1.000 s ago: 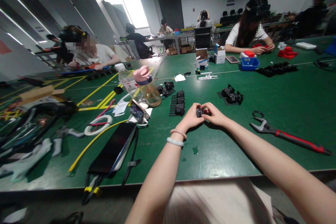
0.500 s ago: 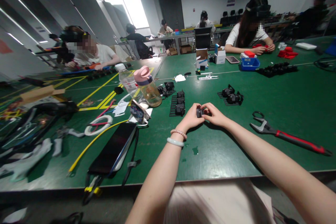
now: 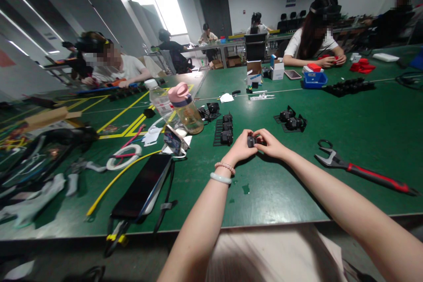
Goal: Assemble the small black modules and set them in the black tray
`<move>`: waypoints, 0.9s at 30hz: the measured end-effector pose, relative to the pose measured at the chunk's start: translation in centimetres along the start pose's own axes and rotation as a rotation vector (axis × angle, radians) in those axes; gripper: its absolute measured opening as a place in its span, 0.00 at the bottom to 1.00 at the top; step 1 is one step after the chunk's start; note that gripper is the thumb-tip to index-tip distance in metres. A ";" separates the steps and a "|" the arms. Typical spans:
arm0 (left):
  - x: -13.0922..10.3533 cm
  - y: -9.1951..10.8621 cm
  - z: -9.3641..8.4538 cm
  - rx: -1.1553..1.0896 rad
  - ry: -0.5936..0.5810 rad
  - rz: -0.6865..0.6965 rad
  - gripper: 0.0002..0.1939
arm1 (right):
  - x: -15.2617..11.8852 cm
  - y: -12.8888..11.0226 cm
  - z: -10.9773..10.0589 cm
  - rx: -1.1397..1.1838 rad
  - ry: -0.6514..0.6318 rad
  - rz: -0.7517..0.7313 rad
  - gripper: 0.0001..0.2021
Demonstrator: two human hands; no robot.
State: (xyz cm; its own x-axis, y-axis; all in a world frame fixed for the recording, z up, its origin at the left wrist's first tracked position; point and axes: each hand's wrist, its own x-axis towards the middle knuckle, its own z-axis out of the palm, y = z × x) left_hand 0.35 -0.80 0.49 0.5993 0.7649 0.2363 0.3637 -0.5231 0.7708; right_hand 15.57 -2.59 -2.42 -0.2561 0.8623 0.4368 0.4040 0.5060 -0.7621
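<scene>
Left hand: The left hand [image 3: 243,146] is clamped on a small black part [image 3: 251,141], with thumb and fingers curled around its left side.
Right hand: The right hand [image 3: 270,144] grips the same part from the other side, its fingertips bent inward and meeting those of the left hand.
Black part: Located between the two sets of fingertips, above the green table [image 3: 274,194]; the fingers partly cover it, and whether it touches the surface cannot be told.
Wrist: A pale bangle [image 3: 220,179] and a beaded bracelet [image 3: 225,167] encircle the left wrist.
Row of black units: One row of black units [image 3: 226,130] stands on a slotted black base, just beside the left hand.
Pair of black units: A second group, the pair of black units [image 3: 291,120], sits on its base beyond and to the right of the right hand.
Wrench: An adjustable wrench [image 3: 366,173] with a red-and-black handle lies beside the right forearm, jaw end toward the hands.
Bottles: A pink-lidded bottle [image 3: 187,112] stands upright beside a clear bottle [image 3: 160,97], both left of the row.
Left area: A propped phone [image 3: 173,140] stands near a black-screened device [image 3: 142,187] and a yellow cable [image 3: 114,183].
Far side: A blue bin [image 3: 315,80] rests near a co-worker [image 3: 299,50] in white.
</scene>
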 end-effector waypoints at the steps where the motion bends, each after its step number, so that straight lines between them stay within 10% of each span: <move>1: 0.0 0.0 0.0 -0.001 0.000 -0.003 0.23 | 0.0 0.0 0.0 0.002 0.002 0.003 0.15; 27: 0.0 -0.5 0.1 0.024 0.007 0.023 0.24 | 0.0 0.2 0.1 0.023 0.003 0.024 0.15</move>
State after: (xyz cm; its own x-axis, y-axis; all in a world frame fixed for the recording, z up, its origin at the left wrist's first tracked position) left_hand 0.26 -0.63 0.05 0.6031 0.7548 0.2580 0.3664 -0.5495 0.7509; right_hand 15.54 -2.51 -2.65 -0.2442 0.8743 0.4194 0.3901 0.4845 -0.7830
